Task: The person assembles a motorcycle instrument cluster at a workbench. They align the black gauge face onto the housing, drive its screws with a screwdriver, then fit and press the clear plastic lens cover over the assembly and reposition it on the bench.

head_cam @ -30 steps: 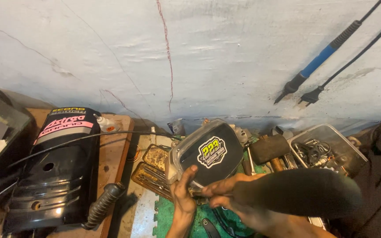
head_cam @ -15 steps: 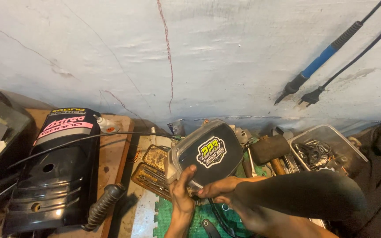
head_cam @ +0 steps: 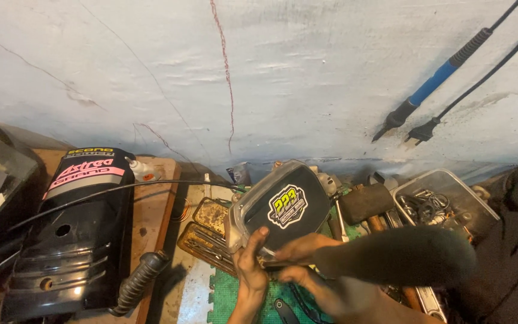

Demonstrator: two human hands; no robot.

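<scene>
Holding a black stickered cover (head_cam: 283, 210) tilted, long axis rising rightward, both hands (head_cam: 274, 261).

Open air remains above the bench along the pale wall (head_cam: 307, 78), while lower down the black fairing panel (head_cam: 73, 234) blocks the left, the clear parts tray (head_cam: 445, 201) (full of metal bits) crowds the right, and 2 hanging tools (head_cam: 433, 96) intrude upper right.

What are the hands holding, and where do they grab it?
Both hands, left and right, grip the black cover with a sticker along its lower edge.
</scene>
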